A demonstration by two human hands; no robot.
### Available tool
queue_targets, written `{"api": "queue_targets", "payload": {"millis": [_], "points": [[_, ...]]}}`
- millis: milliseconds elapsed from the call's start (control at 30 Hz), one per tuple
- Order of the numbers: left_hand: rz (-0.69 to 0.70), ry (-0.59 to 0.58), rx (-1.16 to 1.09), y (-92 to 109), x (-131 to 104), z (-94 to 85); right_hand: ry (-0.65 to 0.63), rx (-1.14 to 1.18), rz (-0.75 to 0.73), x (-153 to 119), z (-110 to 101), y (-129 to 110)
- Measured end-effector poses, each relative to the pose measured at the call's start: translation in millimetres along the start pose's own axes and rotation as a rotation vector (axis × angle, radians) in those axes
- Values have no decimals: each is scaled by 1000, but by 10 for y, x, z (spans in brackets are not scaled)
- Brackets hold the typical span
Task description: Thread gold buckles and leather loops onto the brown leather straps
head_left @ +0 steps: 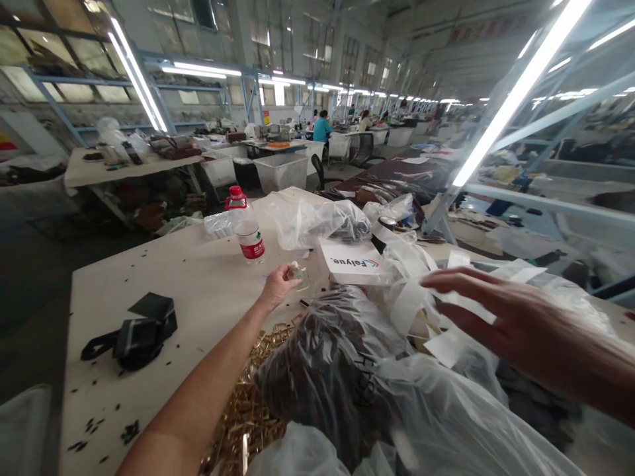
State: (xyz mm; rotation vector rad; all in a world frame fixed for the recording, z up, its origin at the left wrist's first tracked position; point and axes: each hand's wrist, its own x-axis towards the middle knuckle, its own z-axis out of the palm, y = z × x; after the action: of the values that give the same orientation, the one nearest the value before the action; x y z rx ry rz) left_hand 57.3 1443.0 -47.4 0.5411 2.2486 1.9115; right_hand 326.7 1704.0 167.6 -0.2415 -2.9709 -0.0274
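My left hand (278, 288) reaches out over the table, its fingers closed at the top of a small clear bottle (300, 279) with a whitish cap. To the right, my right hand (489, 307) is in the air, smeared by motion. Its fingers are stretched and apart, with nothing seen between them, above white strips and clear plastic (414, 301). Between my arms lies a clear plastic bag (332, 337) with dark brown pieces inside. Many gold-coloured metal buckles (233, 410) are heaped beside it, partly under my left forearm.
A white box (350, 268) marked "Feiyue" stands beyond the bag. A cut plastic bottle (251, 243) with a red label sits to its left. A black tape dispenser (141, 337) and scattered dark bits lie on the pale table (198, 277). A light-bearing frame (496, 139) rises at right.
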Motion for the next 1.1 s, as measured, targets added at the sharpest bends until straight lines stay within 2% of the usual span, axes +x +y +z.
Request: {"api": "queue_targets", "payload": {"millis": [100, 200, 267, 367, 500, 667, 867, 1000, 1100], "points": [[13, 0, 30, 11, -23, -65, -253, 24, -161, 776, 277, -341], [12, 29, 31, -1, -21, -157, -319, -40, -216, 1240, 697, -688], [9, 57, 22, -13, -6, -231, -316, -96, -214, 1363, 970, -839], [1, 86, 4, -26, 21, -330, -294, -133, -188, 1396, 1288, -930], [-11, 85, -34, -15, 27, -380, -241, -161, -188, 1389, 1494, -924], [-20, 45, -131, 64, -8, -335, -206, -165, -219, 1411, 1465, -862], [-13, -24, -227, 175, 52, -200, -171, -114, -169, 1486, 1207, -736], [54, -35, -253, 271, 206, 11, -135, -17, -101, 1552, 999, -621], [148, -26, -282, 388, 387, 258, -125, 27, -77, 1540, 871, -550]]}}
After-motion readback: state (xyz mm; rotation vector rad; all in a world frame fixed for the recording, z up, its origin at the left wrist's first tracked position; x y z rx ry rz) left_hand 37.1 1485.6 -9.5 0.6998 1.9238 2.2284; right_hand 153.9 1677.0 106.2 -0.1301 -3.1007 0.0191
